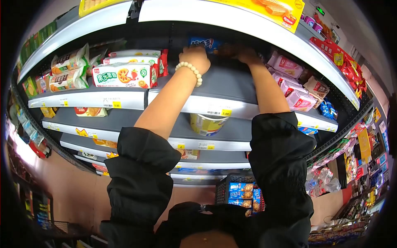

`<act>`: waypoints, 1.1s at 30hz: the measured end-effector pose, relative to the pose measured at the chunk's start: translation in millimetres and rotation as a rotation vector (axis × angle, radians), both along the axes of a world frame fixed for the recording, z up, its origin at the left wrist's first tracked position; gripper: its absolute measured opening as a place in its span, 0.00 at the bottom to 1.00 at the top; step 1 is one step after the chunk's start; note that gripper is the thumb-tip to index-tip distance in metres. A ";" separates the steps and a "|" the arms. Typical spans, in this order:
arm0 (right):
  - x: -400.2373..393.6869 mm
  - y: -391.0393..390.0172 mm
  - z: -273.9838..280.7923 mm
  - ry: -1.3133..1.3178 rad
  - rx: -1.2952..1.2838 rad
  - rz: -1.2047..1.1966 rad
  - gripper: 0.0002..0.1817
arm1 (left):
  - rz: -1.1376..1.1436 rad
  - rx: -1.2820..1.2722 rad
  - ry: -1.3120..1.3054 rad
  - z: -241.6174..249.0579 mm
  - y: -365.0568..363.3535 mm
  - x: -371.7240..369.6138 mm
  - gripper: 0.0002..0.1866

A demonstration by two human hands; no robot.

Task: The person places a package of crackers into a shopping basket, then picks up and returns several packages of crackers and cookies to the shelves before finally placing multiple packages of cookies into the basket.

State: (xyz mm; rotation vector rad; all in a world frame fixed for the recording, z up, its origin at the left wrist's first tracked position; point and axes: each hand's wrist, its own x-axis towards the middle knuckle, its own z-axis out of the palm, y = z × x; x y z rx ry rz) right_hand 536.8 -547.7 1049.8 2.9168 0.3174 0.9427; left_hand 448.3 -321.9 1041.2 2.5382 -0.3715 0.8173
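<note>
Both my arms reach deep into a grey shelf (223, 84). At its dark back stands a blue snack packet (206, 44). My left hand (195, 58), with a beaded bracelet on the wrist, is at the packet's left end, its fingers curled and partly hidden behind the hand. At the packet's right end is my right hand (244, 54), its fingers in shadow and hard to make out. Below, on the floor, a dark basket (223, 191) holds several blue cookie packets (240, 195).
White boxes with red print (122, 75) and wrapped snacks (68, 79) sit left on the shelf; pink packets (300, 98) sit right. A shelf edge (231, 16) hangs above my hands. A yellow tub (208, 124) stands one shelf lower.
</note>
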 end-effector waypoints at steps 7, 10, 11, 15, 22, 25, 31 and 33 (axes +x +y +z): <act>16.3 -15.7 3.4 -0.001 -0.094 -0.046 0.23 | -0.036 0.036 0.147 8.8 2.7 -0.9 0.18; 5.7 -15.6 0.4 0.007 -0.020 0.034 0.21 | 0.010 0.024 0.138 5.6 2.1 0.1 0.20; 4.6 -14.6 1.0 0.014 0.045 0.052 0.21 | 0.037 0.013 0.111 4.6 1.8 1.7 0.22; -25.1 1.0 12.9 0.044 0.183 0.043 0.21 | 0.078 -0.124 0.162 7.0 2.2 4.9 0.27; -113.3 32.3 39.6 0.055 0.368 0.065 0.20 | 0.003 -0.403 0.080 2.1 5.1 17.0 0.29; -124.3 12.4 39.0 0.046 0.435 0.144 0.19 | -0.136 -0.522 -0.082 3.0 6.4 23.3 0.29; -240.9 -5.2 44.5 -0.048 0.584 0.167 0.18 | -0.454 -0.631 -0.207 23.5 3.8 -42.8 0.21; -287.7 -13.2 40.1 -0.024 0.683 0.233 0.17 | -0.609 -0.569 -0.289 23.4 1.0 -60.8 0.20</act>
